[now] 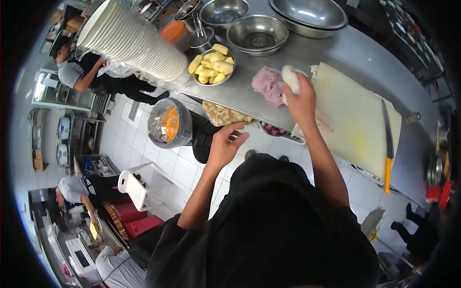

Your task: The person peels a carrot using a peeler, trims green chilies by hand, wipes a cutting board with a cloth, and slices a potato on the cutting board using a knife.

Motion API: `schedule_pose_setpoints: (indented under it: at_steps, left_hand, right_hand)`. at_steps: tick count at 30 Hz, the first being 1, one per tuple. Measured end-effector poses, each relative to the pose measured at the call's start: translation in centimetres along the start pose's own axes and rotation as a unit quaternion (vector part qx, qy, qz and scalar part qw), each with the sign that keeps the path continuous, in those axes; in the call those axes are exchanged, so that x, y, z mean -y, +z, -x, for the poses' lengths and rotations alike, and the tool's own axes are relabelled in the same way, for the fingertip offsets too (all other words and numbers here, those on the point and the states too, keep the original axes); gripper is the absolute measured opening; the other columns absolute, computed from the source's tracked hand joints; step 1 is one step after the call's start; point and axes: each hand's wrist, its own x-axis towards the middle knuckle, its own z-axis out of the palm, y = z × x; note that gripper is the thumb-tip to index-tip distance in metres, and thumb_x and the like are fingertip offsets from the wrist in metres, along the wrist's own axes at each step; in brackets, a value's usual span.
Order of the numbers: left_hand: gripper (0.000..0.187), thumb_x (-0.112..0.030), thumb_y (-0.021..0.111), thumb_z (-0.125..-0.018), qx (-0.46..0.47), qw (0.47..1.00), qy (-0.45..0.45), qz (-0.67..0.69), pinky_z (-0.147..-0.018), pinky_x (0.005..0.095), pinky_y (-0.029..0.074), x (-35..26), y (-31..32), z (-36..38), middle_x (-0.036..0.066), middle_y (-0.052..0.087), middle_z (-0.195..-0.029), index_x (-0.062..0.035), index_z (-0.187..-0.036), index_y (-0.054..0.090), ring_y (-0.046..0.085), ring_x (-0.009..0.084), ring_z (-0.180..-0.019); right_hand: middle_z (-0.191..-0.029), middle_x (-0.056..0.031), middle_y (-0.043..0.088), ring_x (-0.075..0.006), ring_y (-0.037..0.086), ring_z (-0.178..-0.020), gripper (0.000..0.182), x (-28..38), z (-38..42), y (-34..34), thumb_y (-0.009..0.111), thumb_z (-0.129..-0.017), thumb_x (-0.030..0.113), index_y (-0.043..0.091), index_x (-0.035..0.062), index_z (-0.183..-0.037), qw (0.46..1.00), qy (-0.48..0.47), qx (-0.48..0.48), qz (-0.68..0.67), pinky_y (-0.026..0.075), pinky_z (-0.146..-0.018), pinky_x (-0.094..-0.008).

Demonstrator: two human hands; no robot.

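My right hand (300, 98) is closed around a white, rounded, elongated thing (290, 79) above the steel counter; its exact kind is not clear. Directly left of it lies a crumpled pinkish-purple heap (268, 86), perhaps a cloth. My left hand (226, 144) hangs in front of the counter edge with fingers bent and apart, holding nothing. Close by it, below the counter edge, is a batch of pale brown pieces (223, 114). A container of purple onions (272, 129) sits between my two hands, partly hidden under the edge.
Right of my hand lies a pale cutting board (353, 115), with an orange-handled knife (388, 144) overhanging its near edge. Peeled potatoes fill a bowl (212, 66) beside stacked white containers (129, 43). Steel bowls (258, 34) stand behind. A lined bin (185, 126) and several people are around.
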Motion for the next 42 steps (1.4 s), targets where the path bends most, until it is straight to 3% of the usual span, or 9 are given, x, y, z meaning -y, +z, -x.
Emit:
schedule_pose_setpoints:
  at_steps: [4,6,7,12,24,26,31,35,42]
  left_hand:
    - [0.030,-0.017,0.075,-0.079,0.077,0.992,0.053,-0.088,-0.068,0.0322,0.052,0.7,1.0,-0.4,0.018,0.069,-0.097,-0.0031,-0.105,0.069,0.067,0.0243,-0.076]
    - [0.027,-0.019,0.075,-0.081,0.154,0.976,0.066,-0.141,-0.067,0.0295,0.050,2.5,1.3,0.1,0.013,0.069,-0.089,-0.0038,-0.103,0.070,0.065,0.0173,-0.075]
    - [0.027,-0.021,0.074,-0.081,0.219,0.961,0.005,-0.166,-0.068,0.0306,0.051,2.4,1.1,0.3,0.013,0.070,-0.090,-0.0048,-0.103,0.070,0.066,0.0195,-0.077]
    - [0.037,-0.036,0.069,-0.080,0.312,0.928,-0.017,-0.202,-0.083,0.0429,0.051,10.0,0.5,0.9,0.015,0.069,-0.100,-0.0081,-0.104,0.069,0.065,0.0353,-0.095]
    - [0.036,-0.035,0.066,-0.080,0.426,0.880,0.089,-0.191,-0.075,0.0422,0.052,12.8,-5.2,-4.4,0.022,0.067,-0.088,-0.0008,-0.091,0.069,0.066,0.0381,-0.085]
    - [0.032,-0.031,0.065,-0.082,0.419,0.888,0.068,-0.175,-0.076,0.0394,0.051,10.6,-7.2,-3.7,0.021,0.067,-0.090,-0.0006,-0.093,0.068,0.067,0.0339,-0.085]
    - [0.026,-0.016,0.062,-0.086,0.404,0.912,-0.007,-0.076,-0.082,0.0335,0.049,19.9,-7.0,-4.2,0.016,0.069,-0.094,-0.0001,-0.106,0.065,0.067,0.0235,-0.092]
    - [0.032,-0.017,0.058,-0.090,0.469,0.868,0.081,-0.142,-0.089,0.0307,0.047,27.1,-6.9,-6.4,0.011,0.070,-0.109,-0.0002,-0.117,0.063,0.064,0.0198,-0.103]
    - [0.033,-0.018,0.057,-0.091,0.503,0.854,0.012,-0.130,-0.090,0.0306,0.047,25.6,-6.3,-7.5,0.011,0.069,-0.110,-0.0005,-0.118,0.063,0.063,0.0194,-0.104]
  right_hand:
    - [-0.119,-0.0186,0.059,-0.0314,0.059,-0.107,0.047,0.7,0.4,-0.3,0.073,-0.081,0.025,0.061,-0.0012,-0.118,0.989,-0.081,0.099,0.069,0.046,-0.091,-0.0372]
    - [-0.082,-0.0136,0.067,-0.0238,0.064,-0.072,0.025,0.4,3.3,-4.1,0.067,-0.085,0.021,0.069,0.0021,-0.102,0.963,0.059,0.258,0.049,0.049,-0.068,-0.0353]
    - [-0.065,-0.0182,0.060,-0.0299,0.065,-0.067,0.023,0.7,5.8,-6.0,0.062,-0.087,0.022,0.064,0.0013,-0.077,0.958,0.109,0.267,0.000,0.048,-0.066,-0.0401]
    - [-0.079,-0.0195,0.067,-0.0377,0.066,-0.076,0.037,-7.4,20.3,-11.2,0.055,-0.085,0.040,0.071,0.0070,-0.078,0.834,0.164,0.475,0.228,0.051,-0.071,-0.0487]
    - [-0.090,-0.0182,0.068,-0.0266,0.062,-0.081,0.028,-2.7,28.4,-5.1,0.057,-0.088,0.026,0.071,0.0032,-0.097,0.885,0.334,0.324,0.020,0.050,-0.079,-0.0389]
    - [-0.104,-0.0204,0.067,-0.0341,0.064,-0.097,0.029,-0.8,27.9,-3.8,0.059,-0.085,0.026,0.070,0.0042,-0.101,0.838,0.456,0.300,-0.004,0.050,-0.088,-0.0413]
    - [-0.093,-0.0201,0.069,-0.0306,0.067,-0.086,0.029,-0.2,29.0,-1.1,0.057,-0.085,0.024,0.071,0.0048,-0.102,0.866,0.404,0.288,0.068,0.051,-0.081,-0.0414]
    - [-0.099,-0.0210,0.068,-0.0346,0.065,-0.095,0.032,0.0,28.1,1.1,0.060,-0.081,0.022,0.069,0.0019,-0.105,0.886,0.373,0.268,0.063,0.050,-0.088,-0.0425]
    - [-0.100,-0.0208,0.069,-0.0353,0.066,-0.094,0.036,1.0,26.6,2.3,0.058,-0.070,0.008,0.070,0.0018,-0.104,0.902,0.350,0.251,0.032,0.050,-0.087,-0.0424]
